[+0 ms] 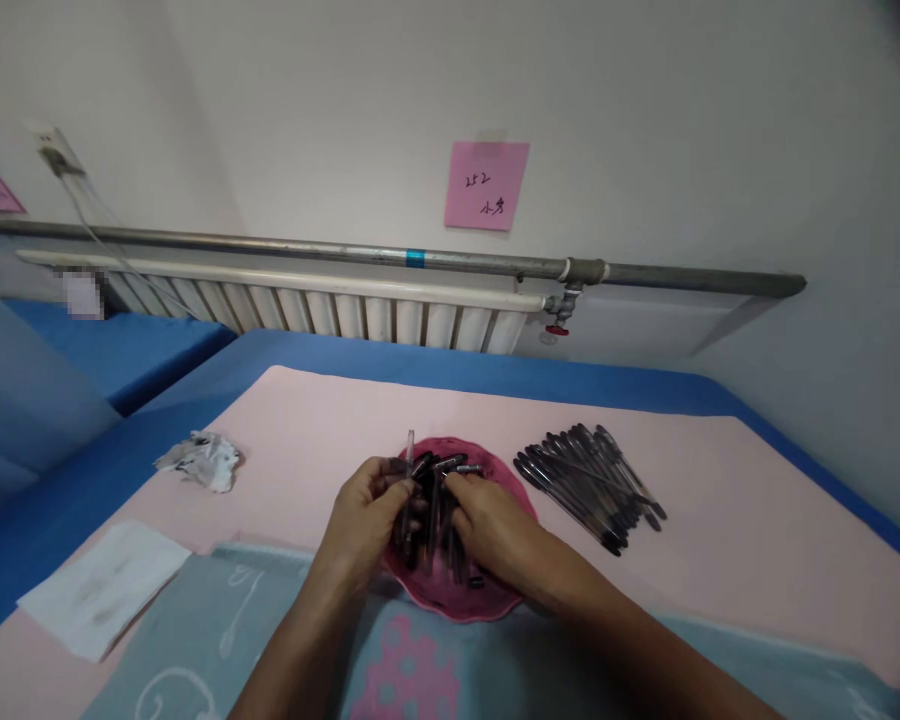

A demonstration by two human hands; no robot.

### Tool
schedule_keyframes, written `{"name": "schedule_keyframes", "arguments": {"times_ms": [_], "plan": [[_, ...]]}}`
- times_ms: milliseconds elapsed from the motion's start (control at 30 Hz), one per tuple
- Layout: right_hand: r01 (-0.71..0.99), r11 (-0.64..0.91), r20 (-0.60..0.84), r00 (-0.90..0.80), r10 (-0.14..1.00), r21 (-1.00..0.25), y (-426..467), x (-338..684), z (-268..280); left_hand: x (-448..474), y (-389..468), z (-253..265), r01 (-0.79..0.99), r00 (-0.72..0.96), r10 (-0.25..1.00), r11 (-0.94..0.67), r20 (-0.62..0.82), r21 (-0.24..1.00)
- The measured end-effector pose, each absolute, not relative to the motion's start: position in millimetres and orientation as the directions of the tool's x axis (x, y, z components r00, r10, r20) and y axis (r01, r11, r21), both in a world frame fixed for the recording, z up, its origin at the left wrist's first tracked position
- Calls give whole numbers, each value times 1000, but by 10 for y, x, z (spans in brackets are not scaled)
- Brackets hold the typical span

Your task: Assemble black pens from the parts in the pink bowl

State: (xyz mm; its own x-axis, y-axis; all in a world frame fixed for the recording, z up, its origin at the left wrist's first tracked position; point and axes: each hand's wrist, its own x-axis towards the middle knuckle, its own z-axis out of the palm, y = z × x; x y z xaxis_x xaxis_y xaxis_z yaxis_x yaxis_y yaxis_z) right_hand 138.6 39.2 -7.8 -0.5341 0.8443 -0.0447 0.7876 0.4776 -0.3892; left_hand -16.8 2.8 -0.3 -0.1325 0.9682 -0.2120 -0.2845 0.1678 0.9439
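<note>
A deep-pink bowl (461,606) with a wavy rim stands in front of me, holding several dark pen parts (433,525). Over its left side, my left hand (371,500) is closed around a clear pen barrel (410,450) held nearly upright between thumb and fingers. My right hand (487,515) reaches into the bowl's right side with its fingers bent together among the dark parts. What those fingertips grip is too small and partly hidden. To the right of the bowl lies a fanned pile of dark capped pens (581,480).
Crumpled, stained tissue (204,460) lies on the pink tabletop (330,420) at the left. Nearer is a smudged white sheet (112,585). Grey-green cloth (270,600) covers the near edge. Behind the table are a radiator (379,318), a metal pipe (307,250) and the wall.
</note>
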Motion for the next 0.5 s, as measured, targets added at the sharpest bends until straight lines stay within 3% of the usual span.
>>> {"name": "schedule_keyframes", "arguments": {"times_ms": [500], "plan": [[863,468,-157,-498,853,-192,378,1495,205,-170,27,-4,-268,-135,968,170,-212,948]]}}
